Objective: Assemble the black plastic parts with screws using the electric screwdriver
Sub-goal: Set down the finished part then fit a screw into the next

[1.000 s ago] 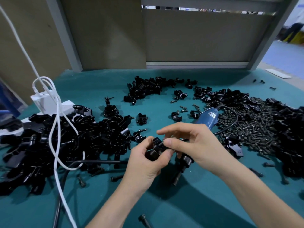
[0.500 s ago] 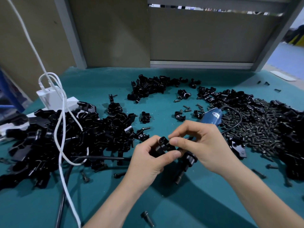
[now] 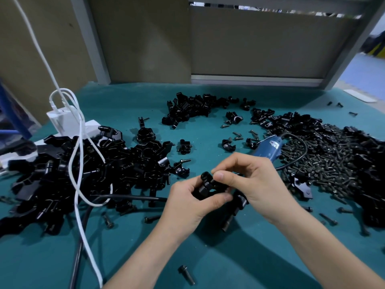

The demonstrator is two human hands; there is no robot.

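Note:
My left hand (image 3: 187, 203) grips a small black plastic part (image 3: 205, 185) above the teal table, near the front centre. My right hand (image 3: 260, 184) pinches at the top of that part with thumb and forefinger; whether a screw sits between them is hidden. The blue electric screwdriver (image 3: 268, 148) runs under my right palm, its black chuck and bit (image 3: 229, 220) sticking out below the hand, pointing down at the mat. A heap of dark screws (image 3: 325, 163) lies to the right.
A big pile of black parts (image 3: 83, 170) fills the left side, with a white cable (image 3: 77, 163) looped over it from a white charger (image 3: 62, 119). A smaller pile (image 3: 191, 109) lies at the back. Loose screws (image 3: 186, 275) and a black cable (image 3: 129, 198) lie near my arms.
Both hands stay together on the part. The part has turned a little in my left hand, and my right thumb and forefinger have shifted on its top.

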